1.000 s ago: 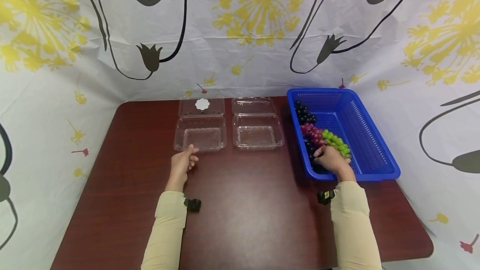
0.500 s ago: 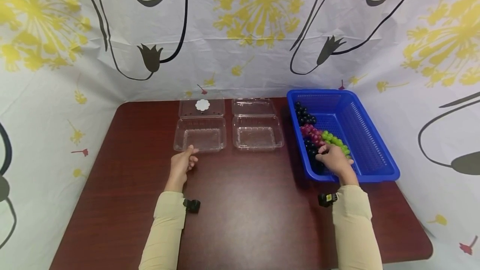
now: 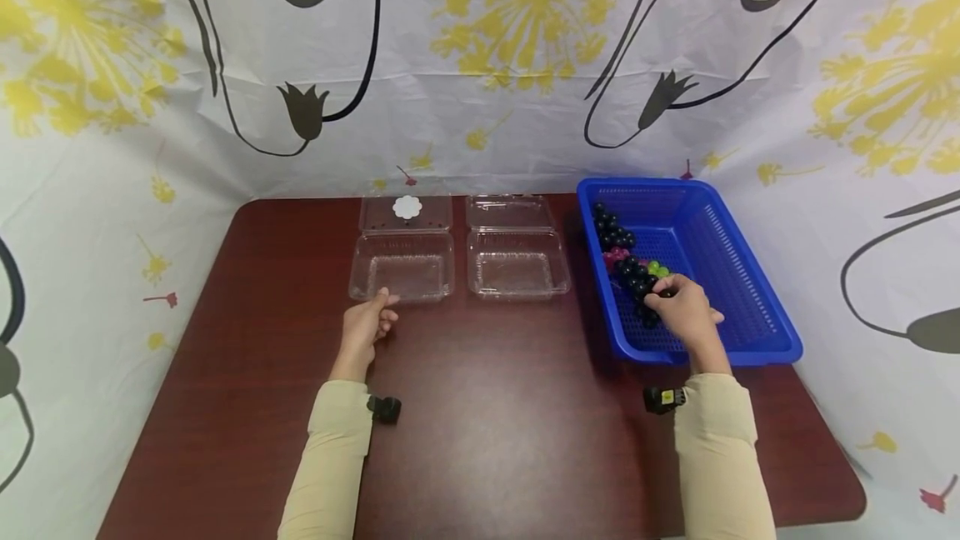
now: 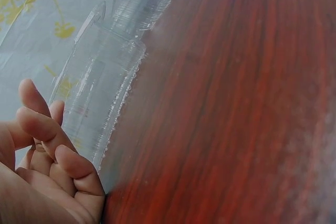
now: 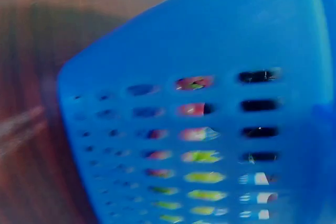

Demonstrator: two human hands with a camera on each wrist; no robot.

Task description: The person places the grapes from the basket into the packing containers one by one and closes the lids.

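My right hand [image 3: 692, 313] pinches a bunch of black grapes [image 3: 636, 280] at its near end, over the blue plastic basket [image 3: 759, 298]. The bunch overlaps the red grapes [image 3: 613, 258] and green grapes [image 3: 657, 269], hiding most of them. A second black bunch [image 3: 617, 233] lies at the basket's far left. In the right wrist view, the basket's slotted wall [image 5: 210, 35] hides the hand. My left hand [image 3: 363, 330] holds nothing, its fingers loosely curled, right at the front edge of the left clear plastic clamshell box [image 3: 402, 277]. The left wrist view shows these relaxed fingers [image 4: 79, 166].
A second clear clamshell box [image 3: 519, 293] stands beside the first, both with lids raised at the back. A white scalloped label [image 3: 407, 207] shows at the left lid. Behind the dark red table [image 3: 480, 423] hangs a patterned cloth [image 3: 480, 140].
My right hand has drawn up and slightly right with the black bunch, which now covers much of the red and green grapes. The left hand stays in place.
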